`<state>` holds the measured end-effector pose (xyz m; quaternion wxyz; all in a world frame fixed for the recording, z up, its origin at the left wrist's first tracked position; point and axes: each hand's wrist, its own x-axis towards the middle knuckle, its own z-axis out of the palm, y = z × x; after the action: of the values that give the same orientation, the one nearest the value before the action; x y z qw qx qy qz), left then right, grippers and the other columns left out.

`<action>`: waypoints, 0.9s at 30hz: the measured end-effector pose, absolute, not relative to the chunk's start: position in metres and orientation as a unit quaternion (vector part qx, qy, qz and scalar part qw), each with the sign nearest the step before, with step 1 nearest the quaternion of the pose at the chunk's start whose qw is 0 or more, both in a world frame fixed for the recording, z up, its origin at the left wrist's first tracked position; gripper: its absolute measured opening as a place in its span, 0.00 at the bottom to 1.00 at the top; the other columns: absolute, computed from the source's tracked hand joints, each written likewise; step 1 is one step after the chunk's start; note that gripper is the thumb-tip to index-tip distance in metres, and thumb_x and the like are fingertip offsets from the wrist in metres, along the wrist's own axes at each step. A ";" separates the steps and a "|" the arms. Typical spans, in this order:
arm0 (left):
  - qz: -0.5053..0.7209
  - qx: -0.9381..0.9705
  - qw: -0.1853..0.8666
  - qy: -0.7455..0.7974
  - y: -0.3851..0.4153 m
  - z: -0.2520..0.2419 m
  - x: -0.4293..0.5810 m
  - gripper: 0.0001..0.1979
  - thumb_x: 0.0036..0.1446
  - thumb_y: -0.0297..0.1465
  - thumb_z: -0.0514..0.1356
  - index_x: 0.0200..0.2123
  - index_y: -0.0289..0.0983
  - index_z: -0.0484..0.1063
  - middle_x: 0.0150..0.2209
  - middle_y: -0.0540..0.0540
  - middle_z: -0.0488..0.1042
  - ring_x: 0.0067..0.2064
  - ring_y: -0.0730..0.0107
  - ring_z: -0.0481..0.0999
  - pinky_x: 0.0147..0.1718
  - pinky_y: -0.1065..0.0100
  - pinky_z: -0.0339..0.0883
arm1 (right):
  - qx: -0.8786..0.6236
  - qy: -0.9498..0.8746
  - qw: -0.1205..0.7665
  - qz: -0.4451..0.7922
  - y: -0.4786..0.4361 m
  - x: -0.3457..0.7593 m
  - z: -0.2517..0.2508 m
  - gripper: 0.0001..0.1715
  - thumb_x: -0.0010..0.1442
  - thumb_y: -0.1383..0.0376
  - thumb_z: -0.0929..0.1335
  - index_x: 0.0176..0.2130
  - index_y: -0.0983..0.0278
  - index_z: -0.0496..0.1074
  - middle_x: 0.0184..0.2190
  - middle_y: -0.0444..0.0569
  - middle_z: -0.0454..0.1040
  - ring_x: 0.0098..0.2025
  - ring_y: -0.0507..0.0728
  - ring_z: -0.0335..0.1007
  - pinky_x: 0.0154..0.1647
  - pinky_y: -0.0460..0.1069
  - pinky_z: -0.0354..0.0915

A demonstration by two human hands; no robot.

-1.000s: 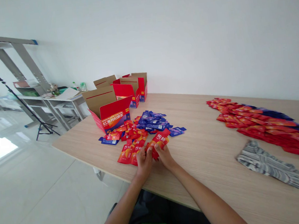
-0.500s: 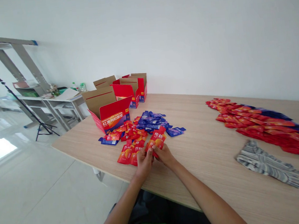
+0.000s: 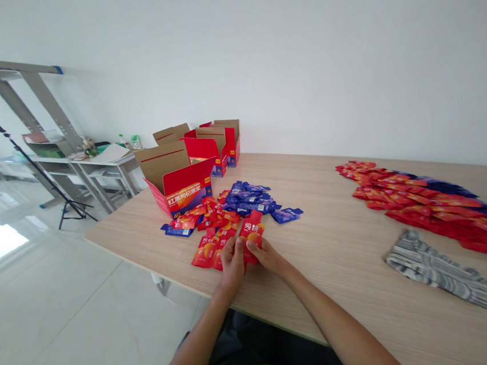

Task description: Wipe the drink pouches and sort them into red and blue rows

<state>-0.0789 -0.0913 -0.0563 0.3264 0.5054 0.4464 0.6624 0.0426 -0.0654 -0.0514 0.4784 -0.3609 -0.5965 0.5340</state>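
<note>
A red pouch (image 3: 252, 223) with white lettering and an orange fruit picture is between my hands, close to the table's front edge. My right hand (image 3: 268, 256) grips its right side, thumb across the front. On the pouch's left edge, my left hand (image 3: 233, 262) is closed, its fingers partly hidden. Two similar red pouches (image 3: 207, 252) lie flat just left of my hands. Behind them is a loose heap of red pouches (image 3: 212, 209), with a heap of blue pouches (image 3: 249, 196) beside it.
An open red carton (image 3: 188, 190) stands behind the heaps, with more open cartons (image 3: 205, 147) farther back. Overlapping rows of red and blue pouches (image 3: 426, 205) cover the table's right side. A striped grey glove (image 3: 437, 270) lies before them. A tripod (image 3: 71, 202) stands on the floor at left.
The held pouch has turned more upright and shifted slightly left. My hands have moved a little apart, and my right thumb now lies farther over its front.
</note>
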 end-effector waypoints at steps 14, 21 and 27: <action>0.617 0.570 0.267 0.472 -0.095 -0.060 -0.077 0.28 0.65 0.52 0.53 0.19 0.40 0.55 0.17 0.53 0.56 0.20 0.74 0.52 0.22 0.67 0.45 | -0.406 -0.530 0.569 0.480 -0.058 0.052 -0.041 0.37 0.49 0.32 0.70 0.22 0.61 0.63 0.16 0.39 0.61 0.17 0.48 0.52 0.16 0.45 0.50; 0.584 0.598 0.193 0.515 -0.097 -0.065 -0.078 0.23 0.64 0.43 0.58 0.20 0.40 0.59 0.19 0.53 0.60 0.22 0.73 0.59 0.24 0.68 0.49 | -0.427 -0.517 0.544 0.505 -0.043 0.067 -0.041 0.35 0.47 0.34 0.72 0.20 0.60 0.63 0.11 0.36 0.58 0.13 0.47 0.50 0.13 0.44 0.46; 0.642 0.583 0.111 0.485 -0.105 -0.068 -0.083 0.07 0.63 0.37 0.60 0.39 0.40 0.70 0.38 0.43 0.74 0.42 0.61 0.73 0.44 0.60 0.67 | -0.449 -0.528 0.432 0.577 -0.039 0.075 -0.049 0.33 0.43 0.37 0.75 0.23 0.61 0.66 0.12 0.39 0.68 0.13 0.49 0.60 0.15 0.44 0.56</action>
<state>-0.0825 -0.1053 -0.0680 0.1106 0.5833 0.4845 0.6424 0.0754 -0.0386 -0.0489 0.4324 -0.4488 -0.5281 0.5769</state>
